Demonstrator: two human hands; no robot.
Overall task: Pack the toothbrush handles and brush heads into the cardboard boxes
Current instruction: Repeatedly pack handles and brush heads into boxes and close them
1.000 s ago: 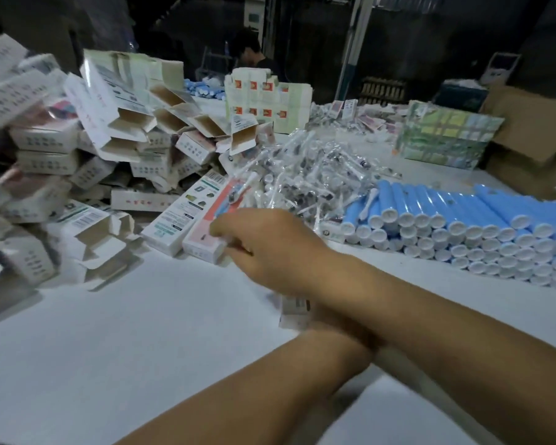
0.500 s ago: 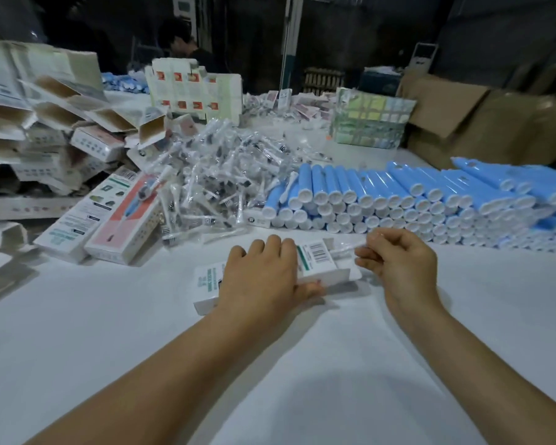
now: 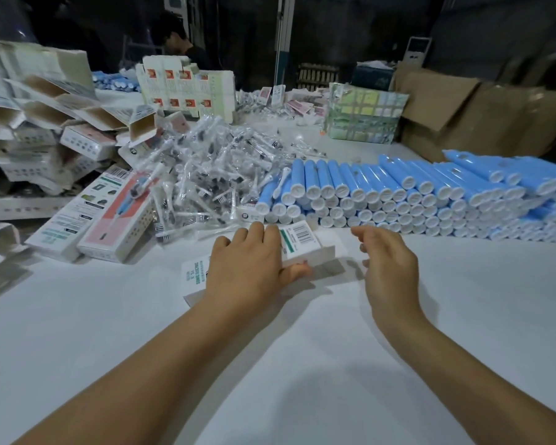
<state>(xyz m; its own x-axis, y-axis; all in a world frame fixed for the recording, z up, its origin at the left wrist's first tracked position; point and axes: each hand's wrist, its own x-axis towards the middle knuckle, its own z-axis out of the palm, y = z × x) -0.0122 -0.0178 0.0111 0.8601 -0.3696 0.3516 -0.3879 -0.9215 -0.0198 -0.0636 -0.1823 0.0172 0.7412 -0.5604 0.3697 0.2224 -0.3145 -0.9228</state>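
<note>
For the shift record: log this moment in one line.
left hand grips box on table | right hand open, beside box | blue handles stacked behind

Both forearms bare, no sleeves showing; left hand [image 3: 251,271] and right hand [image 3: 390,268] have no gloves on.

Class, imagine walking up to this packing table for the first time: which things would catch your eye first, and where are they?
Probably the stacked blue toothbrush handles along the right, then the heap of bagged brush heads at centre. Nearest, the left hand holds a white cardboard box flat on the table, with the right hand open beside it.
</note>
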